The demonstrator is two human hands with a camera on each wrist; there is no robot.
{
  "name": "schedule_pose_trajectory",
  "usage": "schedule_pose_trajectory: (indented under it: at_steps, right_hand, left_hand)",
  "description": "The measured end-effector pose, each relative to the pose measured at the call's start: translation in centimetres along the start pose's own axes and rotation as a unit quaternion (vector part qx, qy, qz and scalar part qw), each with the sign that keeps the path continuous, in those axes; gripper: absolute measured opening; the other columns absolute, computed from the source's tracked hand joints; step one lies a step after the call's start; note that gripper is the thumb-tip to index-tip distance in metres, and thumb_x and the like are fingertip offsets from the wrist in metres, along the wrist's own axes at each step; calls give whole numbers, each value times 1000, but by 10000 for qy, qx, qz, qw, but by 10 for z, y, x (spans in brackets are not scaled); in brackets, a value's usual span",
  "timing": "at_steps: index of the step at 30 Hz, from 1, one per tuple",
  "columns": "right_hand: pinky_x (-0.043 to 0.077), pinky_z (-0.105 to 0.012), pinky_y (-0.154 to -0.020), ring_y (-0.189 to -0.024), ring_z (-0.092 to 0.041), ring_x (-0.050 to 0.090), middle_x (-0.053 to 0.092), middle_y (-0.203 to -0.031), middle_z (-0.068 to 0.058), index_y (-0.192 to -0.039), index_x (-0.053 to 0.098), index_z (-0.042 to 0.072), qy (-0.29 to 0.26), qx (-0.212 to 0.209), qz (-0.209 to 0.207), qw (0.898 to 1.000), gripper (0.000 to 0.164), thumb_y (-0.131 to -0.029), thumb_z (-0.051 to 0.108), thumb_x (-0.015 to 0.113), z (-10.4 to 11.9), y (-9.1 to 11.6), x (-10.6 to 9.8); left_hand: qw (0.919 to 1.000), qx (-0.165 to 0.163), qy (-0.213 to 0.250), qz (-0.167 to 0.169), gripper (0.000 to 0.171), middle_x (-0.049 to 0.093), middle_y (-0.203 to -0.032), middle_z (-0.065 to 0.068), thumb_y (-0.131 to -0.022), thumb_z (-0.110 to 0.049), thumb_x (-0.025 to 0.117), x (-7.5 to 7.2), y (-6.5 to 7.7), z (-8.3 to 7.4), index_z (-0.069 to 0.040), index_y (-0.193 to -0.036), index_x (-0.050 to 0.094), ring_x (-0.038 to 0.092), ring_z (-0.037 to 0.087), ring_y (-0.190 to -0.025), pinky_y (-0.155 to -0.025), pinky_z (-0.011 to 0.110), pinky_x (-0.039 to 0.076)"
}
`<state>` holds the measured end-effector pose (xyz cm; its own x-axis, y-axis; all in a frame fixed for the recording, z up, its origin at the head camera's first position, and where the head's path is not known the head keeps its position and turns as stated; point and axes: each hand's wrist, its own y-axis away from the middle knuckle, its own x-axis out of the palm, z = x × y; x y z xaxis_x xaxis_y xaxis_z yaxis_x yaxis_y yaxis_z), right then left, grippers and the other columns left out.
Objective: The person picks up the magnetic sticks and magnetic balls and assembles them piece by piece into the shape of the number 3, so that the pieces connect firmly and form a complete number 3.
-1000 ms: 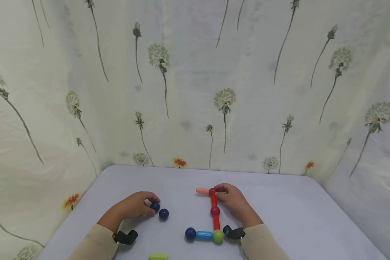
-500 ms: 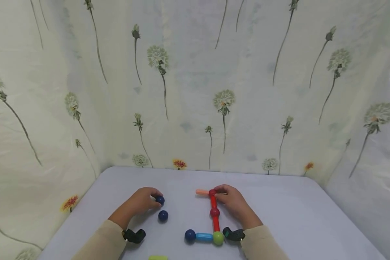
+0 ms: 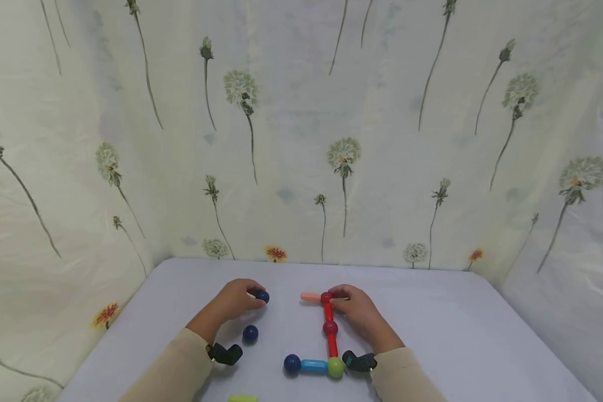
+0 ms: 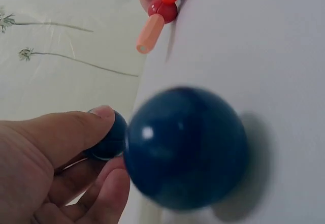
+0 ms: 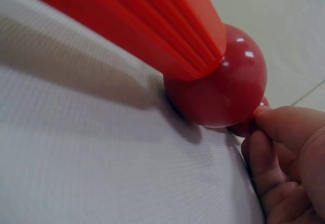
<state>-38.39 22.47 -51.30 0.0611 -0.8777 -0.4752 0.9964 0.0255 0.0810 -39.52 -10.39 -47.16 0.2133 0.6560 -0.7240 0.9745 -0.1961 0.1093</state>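
Note:
My left hand (image 3: 238,298) pinches a dark blue ball (image 3: 263,296) between thumb and fingers, left of the tip of a peach rod (image 3: 310,297). A second blue ball (image 3: 250,334) lies on the table nearer me and looms large in the left wrist view. With thumb and fingertips, my right hand (image 3: 359,312) holds the far red ball (image 3: 326,297) of a joined stick-and-ball piece. From that ball the peach rod points left. Red rods (image 3: 332,345) run toward me through a middle red ball (image 3: 330,328) to a green ball (image 3: 335,367).
A light blue rod (image 3: 314,365) links the green ball to another dark blue ball (image 3: 292,364) on its left. A yellow-green rod (image 3: 242,398) lies at the bottom edge of the head view. Behind the white table (image 3: 432,312) hangs a flower-print curtain (image 3: 291,139).
My left hand has moved away from me and to the right with its blue ball, leaving the second ball behind. The right hand keeps its place on the far red ball.

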Motion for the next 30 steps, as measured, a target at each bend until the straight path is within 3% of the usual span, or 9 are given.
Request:
schedule_pose_trajectory:
  at_steps: [19, 30]
  right_hand:
    - [56, -47, -101, -117, -22, 63, 70, -123, 2, -123, 72, 25, 279, -34, -192, 9994, 25, -98, 26, 73, -5, 1, 1]
    - [56, -47, -101, -117, -22, 63, 71, -123, 2, -122, 72, 25, 316, -124, -204, 9992, 23, -99, 25, 72, -3, -2, 2]
  left_hand:
    - [9998, -27, 33, 184, 32, 70, -116, 9, -91, -24, 83, 38, -19, -46, -14, -120, 73, 64, 25, -102, -96, 49, 57]
    - [9999, 48, 64, 124, 30, 70, -107, 6, -90, -25, 84, 51, -29, -54, -14, -116, 75, 62, 25, -95, -92, 47, 58]
